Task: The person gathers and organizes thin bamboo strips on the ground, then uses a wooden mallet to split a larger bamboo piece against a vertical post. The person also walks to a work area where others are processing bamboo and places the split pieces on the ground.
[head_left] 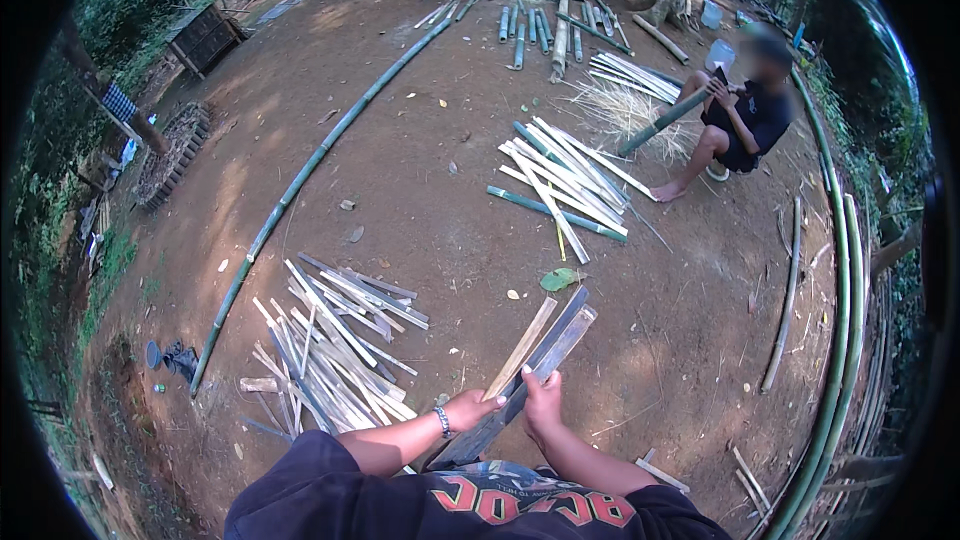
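My left hand [470, 408] and my right hand [542, 402] both grip a bundle of long split bamboo slats [545, 342] that point away from me over the brown dirt. The left hand, with a bracelet at its wrist, holds the lower left side of the slats. The right hand closes over them from the right, thumb on top. One pale slat [522, 346] fans out to the left of the darker ones.
A pile of split slats [330, 345] lies at my left. Another pile [565, 180] lies ahead. A person [745, 120] sits at the right holding a green bamboo pole [660, 123]. A long green pole [310, 172] crosses the ground; more poles [840, 340] curve along the right.
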### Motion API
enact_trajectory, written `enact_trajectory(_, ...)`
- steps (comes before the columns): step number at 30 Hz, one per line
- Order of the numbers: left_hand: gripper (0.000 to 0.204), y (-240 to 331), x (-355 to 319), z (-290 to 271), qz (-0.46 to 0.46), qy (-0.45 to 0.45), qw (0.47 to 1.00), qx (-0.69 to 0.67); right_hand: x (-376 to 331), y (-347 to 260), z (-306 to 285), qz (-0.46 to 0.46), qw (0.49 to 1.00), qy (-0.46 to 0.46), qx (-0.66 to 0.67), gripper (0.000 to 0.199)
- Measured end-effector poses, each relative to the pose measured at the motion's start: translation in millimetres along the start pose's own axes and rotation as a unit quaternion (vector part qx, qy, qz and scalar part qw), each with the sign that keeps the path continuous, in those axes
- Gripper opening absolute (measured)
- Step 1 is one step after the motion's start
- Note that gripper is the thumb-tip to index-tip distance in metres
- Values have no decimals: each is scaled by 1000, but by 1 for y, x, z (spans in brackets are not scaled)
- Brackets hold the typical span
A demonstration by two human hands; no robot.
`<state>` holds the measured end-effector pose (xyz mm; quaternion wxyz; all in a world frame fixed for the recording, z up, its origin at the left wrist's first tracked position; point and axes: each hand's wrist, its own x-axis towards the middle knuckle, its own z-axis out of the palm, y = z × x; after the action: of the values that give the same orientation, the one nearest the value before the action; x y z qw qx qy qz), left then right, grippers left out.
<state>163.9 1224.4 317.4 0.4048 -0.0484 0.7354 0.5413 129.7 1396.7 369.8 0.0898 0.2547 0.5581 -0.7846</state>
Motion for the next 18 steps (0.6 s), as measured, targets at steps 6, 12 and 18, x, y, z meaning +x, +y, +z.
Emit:
enact_trajectory(6,43,25,-21,-92,105,115,967,-202,28,-53,134,-4,992,-105,-71,37)
enact_trajectory(12,43,118,11,-161,144,228,956,-119,95,-124,183,-81,985,-139,-62,33)
enact_trajectory(18,42,212,63,-213,108,256,958,-62,175,-182,207,-140,970,-173,-102,40)
